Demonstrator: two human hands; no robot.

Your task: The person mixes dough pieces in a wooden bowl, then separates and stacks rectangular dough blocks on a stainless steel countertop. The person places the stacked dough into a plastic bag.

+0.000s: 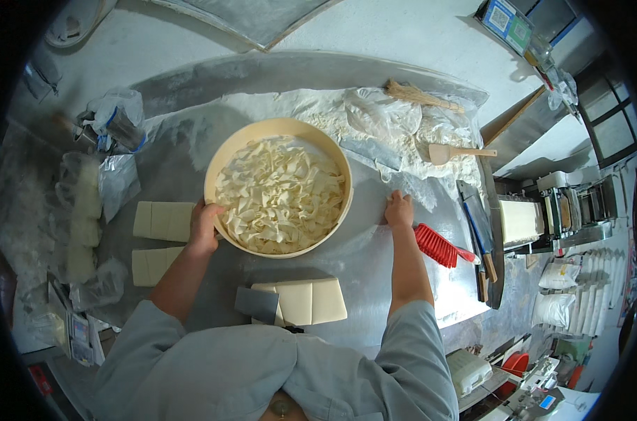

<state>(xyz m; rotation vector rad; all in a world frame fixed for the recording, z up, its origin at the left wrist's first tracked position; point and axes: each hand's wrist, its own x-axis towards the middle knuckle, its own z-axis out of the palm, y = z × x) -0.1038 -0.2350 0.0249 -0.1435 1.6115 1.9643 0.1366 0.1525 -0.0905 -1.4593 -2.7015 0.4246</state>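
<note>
A round sieve with a pale wooden rim (262,128) stands over the metal table, heaped with cut dough strips (280,196). My left hand (206,226) grips its lower left rim, the thumb over the edge. To the right of the sieve, my right hand (400,209) is low over the table with its fingers curled; whatever they may hold is hidden. A thin dough scrap (383,172) and a flat metal scraper (371,151) lie just beyond it. Beside my right wrist rests a red-bristled brush (436,245). Close to my body, a grey blade (256,305) overlaps a creamy dough slab (311,302).
More dough slabs (163,221) lie left of the sieve. Loose flour (318,105), plastic bags (385,112), a straw whisk (427,97) and a wooden paddle (462,153) line the back. Long knives (478,221) lie along the right edge. A dough-rolling machine (567,210) stands beyond.
</note>
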